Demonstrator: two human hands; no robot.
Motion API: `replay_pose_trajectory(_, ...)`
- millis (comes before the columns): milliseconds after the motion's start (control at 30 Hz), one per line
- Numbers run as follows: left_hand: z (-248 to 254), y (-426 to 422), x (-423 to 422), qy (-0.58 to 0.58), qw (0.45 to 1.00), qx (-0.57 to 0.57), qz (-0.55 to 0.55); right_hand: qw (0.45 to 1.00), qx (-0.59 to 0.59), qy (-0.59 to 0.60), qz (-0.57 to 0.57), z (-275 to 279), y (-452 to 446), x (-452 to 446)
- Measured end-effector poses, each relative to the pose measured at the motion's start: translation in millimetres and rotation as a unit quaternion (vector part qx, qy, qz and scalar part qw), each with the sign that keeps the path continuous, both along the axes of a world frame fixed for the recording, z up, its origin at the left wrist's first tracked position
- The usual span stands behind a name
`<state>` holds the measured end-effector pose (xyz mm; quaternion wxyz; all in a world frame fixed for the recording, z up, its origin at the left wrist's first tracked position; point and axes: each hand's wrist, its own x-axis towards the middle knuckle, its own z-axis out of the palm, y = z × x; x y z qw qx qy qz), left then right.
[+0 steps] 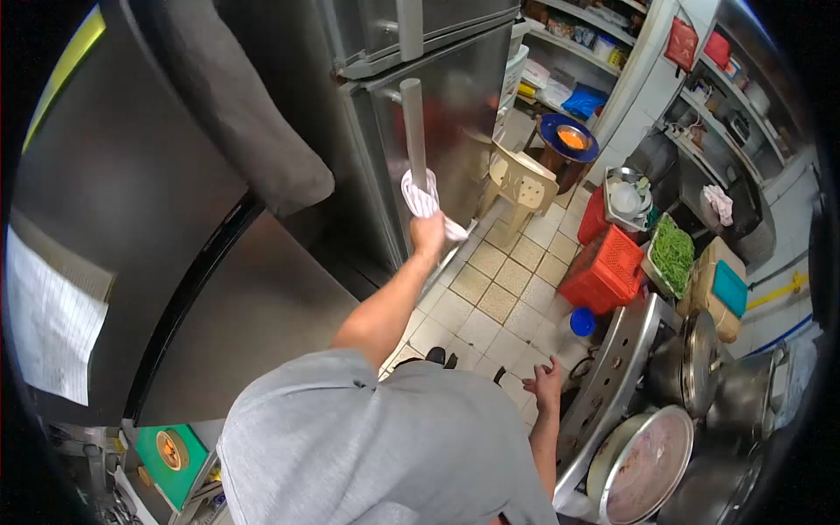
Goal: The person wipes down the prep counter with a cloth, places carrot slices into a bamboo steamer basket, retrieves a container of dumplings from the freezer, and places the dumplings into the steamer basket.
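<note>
- The white cloth is bunched at the lower part of the long vertical handle on the steel refrigerator door, a loose end hanging toward the door's lower edge.
- Beside that door, open room runs over the tiled floor, bounded by the plastic chair ahead, the red crate farther right and the metal front of the stove nearer the body.
- The stove carries a wide pan and lidded pots; past it sits a tray of green vegetables. Loaded shelves stand at the back.
- The left hand is closed around the cloth, arm outstretched.
- The right hand hangs near the stove front, fingers loosely spread, holding nothing visible.
</note>
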<state>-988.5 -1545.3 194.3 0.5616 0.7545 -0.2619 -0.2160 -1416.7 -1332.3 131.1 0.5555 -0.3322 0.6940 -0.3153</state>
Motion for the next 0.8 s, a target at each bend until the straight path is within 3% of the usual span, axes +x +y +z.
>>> replay_pose_trajectory(67,30,37,-19,-0.02,0.996,-0.065,-0.059,0.999,-0.015,-0.014,0.033,-4,-44,18)
replay_pose_trajectory(100,28,54,-18,0.021,0.992,-0.119,-0.034,0.997,-0.035,-0.029,0.055,-6,-61,28)
replay_pose_trajectory(133,57,81,-7,-0.017,0.997,-0.059,-0.046,0.994,-0.034,-0.022,0.103,1,-83,43)
replay_pose_trajectory(167,85,103,-1,0.026,0.995,-0.091,-0.032,0.989,-0.038,-0.015,0.144,10,-103,55)
replay_pose_trajectory(267,135,137,24,-0.104,0.971,-0.207,-0.065,0.952,-0.104,0.088,0.276,-25,-165,78)
replay_pose_trajectory(300,128,139,28,-0.06,0.97,-0.231,-0.054,0.932,-0.134,0.12,0.315,-37,-185,83)
replay_pose_trajectory(333,137,140,25,-0.035,0.972,-0.209,-0.105,0.926,-0.13,0.119,0.334,-28,-202,89)
replay_pose_trajectory(367,141,129,24,-0.1,0.98,-0.112,-0.132,0.918,-0.125,0.12,0.358,-16,-220,97)
replay_pose_trajectory(400,127,119,25,-0.061,0.982,-0.013,-0.178,0.92,-0.125,0.119,0.353,-13,-238,102)
replay_pose_trajectory(433,97,107,35,-0.023,0.972,0.084,-0.216,0.88,-0.145,0.144,0.428,-7,-261,110)
replay_pose_trajectory(467,15,95,68,0.071,0.949,0.078,-0.298,0.832,-0.168,0.164,0.502,-5,-282,119)
replay_pose_trajectory(500,1,79,47,0.023,0.96,0.108,-0.255,0.83,-0.175,0.157,0.505,-9,-296,129)
replay_pose_trajectory(533,-11,59,32,0.044,0.963,0.093,-0.25,0.789,-0.211,0.135,0.561,-13,-312,142)
replay_pose_trajectory(567,-1,33,7,0.15,0.967,0.082,-0.187,0.741,-0.252,0.12,0.612,-10,-338,152)
replay_pose_trajectory(633,-30,-16,-3,0.231,0.967,-0.059,-0.092,0.727,-0.281,0.098,0.619,30,-358,170)
replay_pose_trajectory(700,-33,-60,-11,0.376,0.905,-0.192,0.053,0.676,-0.334,0.055,0.655,79,-377,187)
replay_pose_trajectory(800,-3,-85,-34,0.413,0.851,-0.321,0.049,0.698,-0.357,0.099,0.613,124,-378,224)
